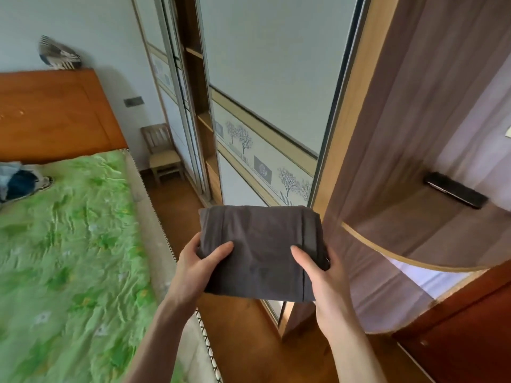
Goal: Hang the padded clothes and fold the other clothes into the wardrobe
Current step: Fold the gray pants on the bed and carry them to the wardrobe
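The tall wardrobe with pale frosted sliding doors (265,78), banded with a beige strip and a print of bare trees, fills the middle of the view and serves as the landmark; a dark gap between two of its doors shows wooden shelves (195,53) inside. To the left of the wardrobe lies the bed under a crumpled bright green floral cover (69,230), with an orange-brown wooden headboard (52,111) at its far end and a small heap of blue, white and dark clothes (19,183) on the cover near that headboard. To the right of the wardrobe stands a brownish-purple wood-grain side unit with curved shelves (414,189), and a black oblong object (455,189) rests on one shelf. A strip of brown wooden floor (243,335) runs along the foot of the wardrobe, between it and the bed. A small light wooden chair (163,153) sits against the wall at the wardrobe's far left end. In front of the wardrobe's lower door, off the floor, is the folded dark grey garment (260,250), a flat rectangular bundle held level. The left hand (199,269) grips its left edge, thumb on top and fingers curled underneath; the right hand (323,277) grips its right edge the same way.
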The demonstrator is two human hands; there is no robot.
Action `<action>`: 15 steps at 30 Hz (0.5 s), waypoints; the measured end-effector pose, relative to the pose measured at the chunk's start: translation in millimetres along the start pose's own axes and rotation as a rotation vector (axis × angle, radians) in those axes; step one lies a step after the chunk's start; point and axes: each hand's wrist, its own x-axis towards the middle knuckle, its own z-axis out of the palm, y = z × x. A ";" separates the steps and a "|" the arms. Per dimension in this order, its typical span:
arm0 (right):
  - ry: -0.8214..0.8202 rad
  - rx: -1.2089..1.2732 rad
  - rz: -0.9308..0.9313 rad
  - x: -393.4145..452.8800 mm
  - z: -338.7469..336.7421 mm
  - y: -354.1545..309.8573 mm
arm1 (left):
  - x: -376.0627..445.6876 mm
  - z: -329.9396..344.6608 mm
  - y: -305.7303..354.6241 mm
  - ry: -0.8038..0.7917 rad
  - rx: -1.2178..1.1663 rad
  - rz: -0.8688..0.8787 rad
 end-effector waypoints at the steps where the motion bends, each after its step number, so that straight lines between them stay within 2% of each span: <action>1: -0.034 0.000 0.004 8.8 4.2 0.0 | 2.2 -1.8 3.0 0.030 0.005 0.002; 10: -0.225 -0.039 0.033 79.1 60.6 -6.5 | 36.4 -26.6 11.2 0.299 -0.054 -0.002; 15: -0.334 -0.097 0.022 126.0 122.2 -14.5 | 75.4 -57.2 15.8 0.419 -0.140 0.030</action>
